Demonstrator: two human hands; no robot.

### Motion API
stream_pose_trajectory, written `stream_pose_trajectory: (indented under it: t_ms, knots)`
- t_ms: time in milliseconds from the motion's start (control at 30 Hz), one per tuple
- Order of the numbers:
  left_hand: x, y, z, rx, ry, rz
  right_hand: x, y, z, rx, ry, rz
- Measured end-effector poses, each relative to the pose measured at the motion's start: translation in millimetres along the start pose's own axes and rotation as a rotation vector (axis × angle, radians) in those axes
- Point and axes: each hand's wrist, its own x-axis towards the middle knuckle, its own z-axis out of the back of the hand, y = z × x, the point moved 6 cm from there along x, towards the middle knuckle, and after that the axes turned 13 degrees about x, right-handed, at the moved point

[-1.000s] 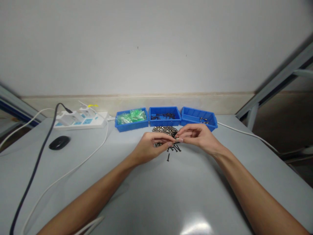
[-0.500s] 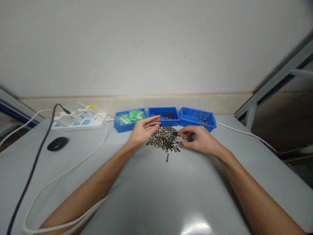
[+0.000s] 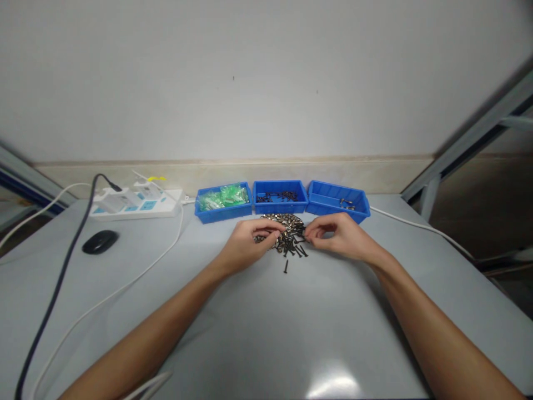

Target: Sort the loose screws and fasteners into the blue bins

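Note:
A pile of small dark and silvery screws (image 3: 286, 229) lies on the grey table (image 3: 266, 322) just in front of three blue bins. My left hand (image 3: 249, 244) rests on the pile's left side, fingers curled down into the screws. My right hand (image 3: 339, 236) sits at the pile's right edge with thumb and forefinger pinched together over the dark screws; what they hold is too small to make out. One black screw (image 3: 286, 266) lies alone nearer to me.
The left blue bin (image 3: 224, 201) holds green plastic pieces, the middle bin (image 3: 280, 198) dark screws, the right bin (image 3: 338, 201) a few silvery parts. A white power strip (image 3: 135, 203), a black mouse (image 3: 100, 241) and cables (image 3: 58, 283) lie at the left.
My left hand, which reached open toward the middle bin half a second ago, has come back down onto the pile with fingers curled. My right hand stays at the pile's right edge.

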Motion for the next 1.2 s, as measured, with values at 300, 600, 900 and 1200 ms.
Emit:
stream_pose_trajectory:
  t_ms: [300, 600, 900, 1200]
  knots:
    - [-8, -19, -9.4, -0.079, 0.106, -0.136, -2, 9, -3, 0.368, 0.010, -0.097]
    - [-7, -19, -12.6, -0.070, 0.105, -0.092, -2, 11, -9, 0.383, 0.052, -0.115]
    - [-5, -14, -13.0, -0.157, 0.116, -0.042, -3, 15, -10, 0.411, 0.059, -0.109]
    - [13, 0, 0.2, -0.300, -0.020, 0.084, 0, 9, 0, 0.253, -0.024, -0.057]
